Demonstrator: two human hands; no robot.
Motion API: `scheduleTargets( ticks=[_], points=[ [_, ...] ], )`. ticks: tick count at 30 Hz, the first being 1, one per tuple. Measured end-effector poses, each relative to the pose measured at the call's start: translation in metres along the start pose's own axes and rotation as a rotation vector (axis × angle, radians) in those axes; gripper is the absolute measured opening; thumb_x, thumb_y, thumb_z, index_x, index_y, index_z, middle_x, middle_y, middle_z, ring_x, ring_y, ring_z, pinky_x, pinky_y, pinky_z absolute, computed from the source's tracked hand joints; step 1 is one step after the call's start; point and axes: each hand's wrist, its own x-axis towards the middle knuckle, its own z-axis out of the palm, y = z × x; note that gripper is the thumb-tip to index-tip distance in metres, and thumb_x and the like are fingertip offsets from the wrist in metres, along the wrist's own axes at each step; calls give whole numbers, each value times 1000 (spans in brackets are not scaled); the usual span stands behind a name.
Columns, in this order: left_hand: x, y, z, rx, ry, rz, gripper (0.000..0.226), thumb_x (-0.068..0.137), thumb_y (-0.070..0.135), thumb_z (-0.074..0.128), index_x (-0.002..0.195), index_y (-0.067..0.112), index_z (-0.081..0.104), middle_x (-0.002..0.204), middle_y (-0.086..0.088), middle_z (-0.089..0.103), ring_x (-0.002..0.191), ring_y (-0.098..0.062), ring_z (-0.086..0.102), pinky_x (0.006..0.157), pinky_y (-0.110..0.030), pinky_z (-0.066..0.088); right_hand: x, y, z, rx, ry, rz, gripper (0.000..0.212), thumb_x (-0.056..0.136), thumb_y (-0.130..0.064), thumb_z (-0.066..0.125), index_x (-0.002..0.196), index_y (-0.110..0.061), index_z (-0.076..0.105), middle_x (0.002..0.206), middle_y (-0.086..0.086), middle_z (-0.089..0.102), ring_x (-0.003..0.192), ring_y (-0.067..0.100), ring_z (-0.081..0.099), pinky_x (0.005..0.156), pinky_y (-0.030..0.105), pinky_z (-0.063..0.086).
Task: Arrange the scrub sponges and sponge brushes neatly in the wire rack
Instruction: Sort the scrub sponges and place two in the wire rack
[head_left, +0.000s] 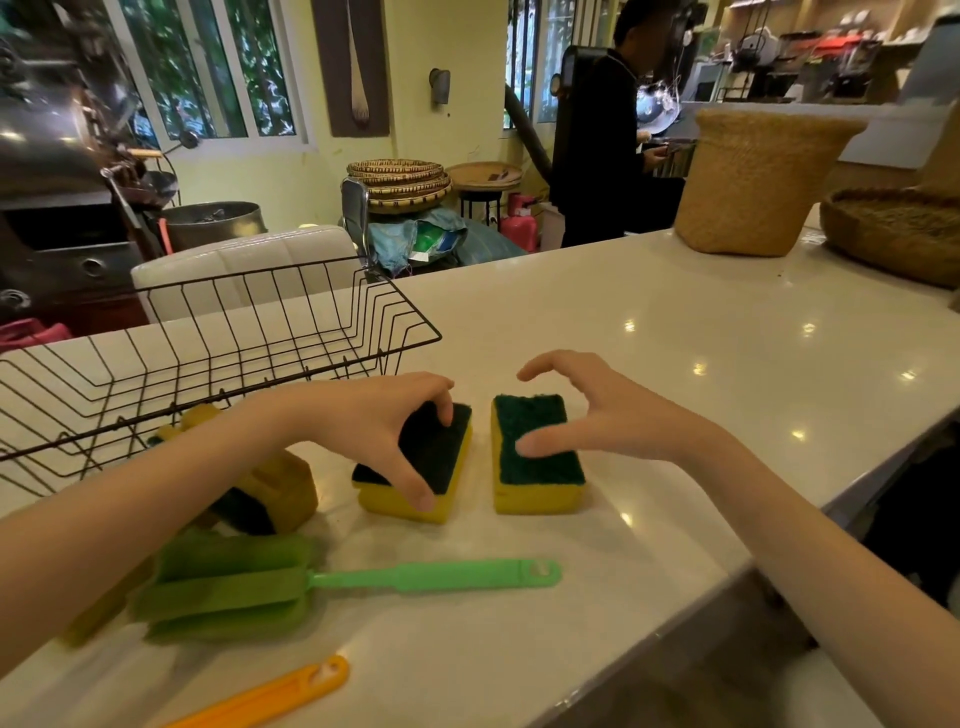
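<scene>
Two yellow scrub sponges with dark green tops lie side by side on the white counter. My left hand (382, 421) grips the left sponge (434, 467) across its long sides, thumb near, fingers far. My right hand (592, 410) hovers spread over the right sponge (537, 452), thumb tip touching its green top, fingers apart. A third sponge (275, 493) lies partly hidden under my left forearm. A green sponge brush (291, 582) lies nearer me, its handle pointing right. An orange brush handle (280, 693) shows at the bottom edge. The black wire rack (218, 338) stands empty at the left.
A tall woven basket (753, 182) and a low woven bowl (893, 234) stand at the counter's far right. The counter edge (779, 551) runs diagonally at the right. A person in black stands beyond the counter. A white chair back is behind the rack.
</scene>
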Motion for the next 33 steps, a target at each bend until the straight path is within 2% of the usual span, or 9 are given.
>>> scheduleTargets(
  ticks=[4,6,8,9,17,19,22,26,33],
  points=[
    [2,0,-4,34,-58,-17,69,59,40,80,113,32,37,144,6,26,123,-18,34,90,-28,41,0,-11,2,-270,-186,-46,73,62,-40,80,123,-27,41,121,-6,40,109,11,38,88,24,41],
    [3,-1,-6,26,-84,-25,68,59,36,80,110,35,36,130,5,38,108,-14,43,80,-25,45,1,-11,5,-336,-210,-47,75,60,-39,81,122,-25,41,116,-5,43,104,13,42,86,27,46],
    [3,-2,-7,18,-92,-26,67,60,34,81,109,37,35,108,9,42,88,-6,44,63,-19,40,3,-12,5,-362,-208,-46,75,60,-36,81,121,-24,41,115,-2,46,101,15,45,85,30,48],
    [4,-2,-6,19,-83,-26,67,60,34,81,109,36,35,102,12,42,84,-5,43,60,-18,38,4,-12,6,-377,-206,-51,75,60,-35,81,122,-23,41,115,-1,47,101,16,46,86,32,48],
    [-2,-3,0,21,51,26,62,60,35,80,109,34,42,98,10,44,79,-3,43,57,-18,36,11,-19,3,-437,-222,-35,69,57,-34,82,116,-26,46,113,-2,48,100,18,48,83,33,51],
    [-6,-1,0,4,84,57,60,59,38,80,107,35,43,99,10,46,81,-4,45,61,-19,39,11,-22,0,-442,-220,-35,69,56,-33,83,115,-28,47,113,-3,47,100,17,47,81,30,49],
    [-17,3,-13,-73,141,93,56,55,45,77,100,42,43,98,15,48,93,-10,51,78,-29,50,14,-32,-11,-438,-178,-70,66,57,-32,84,113,-31,49,112,-7,45,101,14,44,77,23,44],
    [-35,1,-41,-182,208,77,52,51,45,74,95,43,46,118,6,53,111,-17,51,96,-39,48,25,-52,-26,-408,-164,-110,61,60,-30,83,107,-37,45,115,-9,43,108,14,42,87,24,40],
    [-56,-27,-81,-152,326,20,54,62,31,79,104,36,46,124,0,52,115,-21,50,100,-42,45,64,-91,-42,-362,-138,-211,61,60,-25,83,108,-39,47,121,-9,42,111,12,39,89,24,40]
  ],
)
